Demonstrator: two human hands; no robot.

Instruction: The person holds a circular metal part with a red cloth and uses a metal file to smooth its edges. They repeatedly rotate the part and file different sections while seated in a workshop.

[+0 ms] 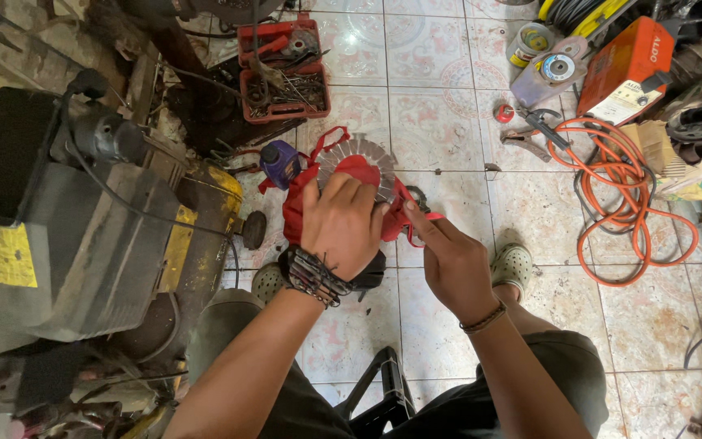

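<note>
Head view: left hand (pixel 341 223) clamped over red power cutter (pixel 302 203), steadying its toothed grey disc (pixel 359 154) above the tiled floor (pixel 432 97), right hand (pixel 448 260) pinching a red part at the guard's edge.

Left hand (pixel 341 225) gripping red angle grinder (pixel 298 203) — right hand (pixel 451 262) at its guard, tiled floor (pixel 432 97)

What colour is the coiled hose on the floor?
Orange: the coiled hose lies right, on the tiles; head view.
</note>
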